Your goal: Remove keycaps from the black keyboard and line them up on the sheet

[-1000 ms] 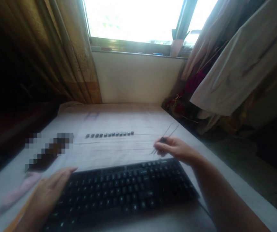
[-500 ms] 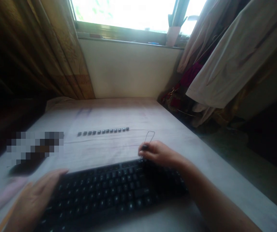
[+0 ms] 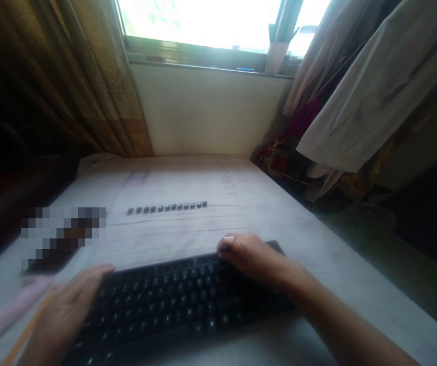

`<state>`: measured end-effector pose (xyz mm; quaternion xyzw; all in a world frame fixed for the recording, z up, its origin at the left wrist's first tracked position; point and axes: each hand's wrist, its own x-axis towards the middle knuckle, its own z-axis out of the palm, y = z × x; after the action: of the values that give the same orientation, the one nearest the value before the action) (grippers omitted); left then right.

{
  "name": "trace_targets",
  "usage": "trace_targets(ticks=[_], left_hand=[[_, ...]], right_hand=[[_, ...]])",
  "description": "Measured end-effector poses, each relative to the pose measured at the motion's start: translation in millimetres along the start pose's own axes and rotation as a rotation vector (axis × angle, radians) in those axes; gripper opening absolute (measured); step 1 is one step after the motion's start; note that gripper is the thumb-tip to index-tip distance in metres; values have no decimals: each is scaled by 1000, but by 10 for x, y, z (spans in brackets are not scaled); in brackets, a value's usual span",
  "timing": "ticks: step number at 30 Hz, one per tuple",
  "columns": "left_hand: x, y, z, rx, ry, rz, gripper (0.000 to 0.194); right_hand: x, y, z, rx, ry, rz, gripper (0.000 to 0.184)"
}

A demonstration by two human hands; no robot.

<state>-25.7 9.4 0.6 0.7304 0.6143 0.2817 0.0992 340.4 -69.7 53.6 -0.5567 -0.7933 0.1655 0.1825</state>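
A black keyboard (image 3: 157,300) lies across the front of the white-covered surface, its left end in my left hand (image 3: 69,305). The fingers of that hand reach along the back left corner, and some of them are hidden. My right hand (image 3: 247,251) is closed round a small wire keycap puller (image 3: 226,246), low over the back right part of the keyboard. The puller's lower wires are hidden against the dark keys. Behind the keyboard, several loose dark keycaps (image 3: 167,208) stand in a neat row on the cloth.
To the left lie a blurred-out dark object (image 3: 64,241) and a pink cloth-like thing (image 3: 18,310). An orange strip (image 3: 31,325) runs beside my left wrist. A curtain (image 3: 104,91) hangs at the back left, with clothes (image 3: 355,107) hanging on the right.
My right hand has moved left and down with the keycap puller, from behind the keyboard onto its back right part. The puller has tipped lower. My left hand stays at the keyboard's left end.
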Motion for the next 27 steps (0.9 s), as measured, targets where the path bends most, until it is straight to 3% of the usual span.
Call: trace_targets(ticks=[4,9,13,16,21,24,27], left_hand=[[-18,-16,-6,-206,-92,-107,67],[-19,50,-26,-259,-105,-145,65],[-11,82,-26,-249,-129,-185,67],[-12,72,-20,-234,-132,-163,66],[-27,-3,5,-189,-142,-61,66],[-33,-43,9,-179,-144,-24,68],[-22,-28,-14,-155,-108,28,67]], right_hand=[[16,15,31,-76,8,-10,12],[-46,118,117,33,155,-32,13],[-84,138,140,80,187,-45,16],[-97,135,122,171,237,-34,18],[-105,125,100,620,454,170,32],[-91,60,105,713,398,197,33],[-66,-43,105,670,360,134,27]])
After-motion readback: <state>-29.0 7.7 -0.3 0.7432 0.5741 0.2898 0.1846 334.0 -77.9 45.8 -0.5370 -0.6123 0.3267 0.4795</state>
